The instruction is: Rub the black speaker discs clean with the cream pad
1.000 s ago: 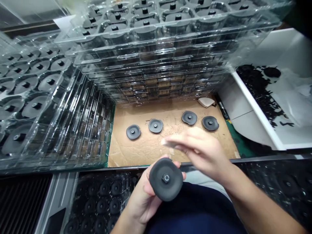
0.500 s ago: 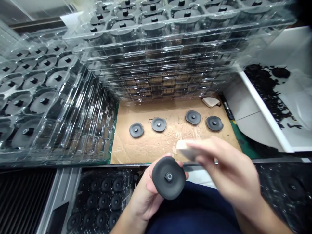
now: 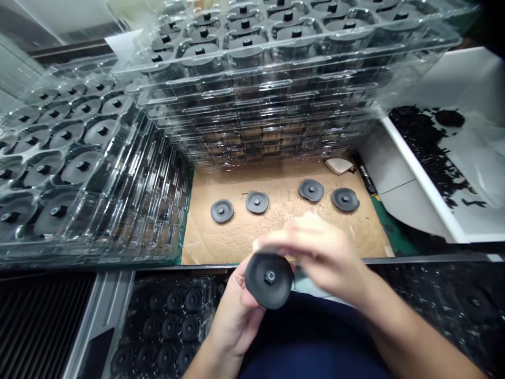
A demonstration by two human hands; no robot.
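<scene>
My left hand (image 3: pixel 232 310) is closed around the edge of a black rubber-like disc (image 3: pixel 270 289), whose small metal-tipped hub faces up toward me. Smeared by motion, my right hand (image 3: pixel 323 252) reaches across the disc's far edge. Its fingers are pressed together over a pale pad with a grey underside, which is mostly hidden under them. On the cardboard (image 3: pixel 205 245) beyond my hands lie several similar discs, among them one at the left (image 3: pixel 221 210) and one at the right (image 3: pixel 345 199).
Tall stacks of clear plastic trays with discs rise at the back (image 3: pixel 252 79) and left (image 3: pixel 90 158). A white bin (image 3: pixel 430 195) with black scraps stands at right. A whitish wedge-shaped pad (image 3: pixel 338 166) and a black pen (image 3: pixel 365 173) lie near it. Below left is another disc tray (image 3: pixel 169 326).
My right hand has moved left with the pale pad, from beside the disc onto its far edge. The disc in my left hand has shifted slightly up and tilted.
</scene>
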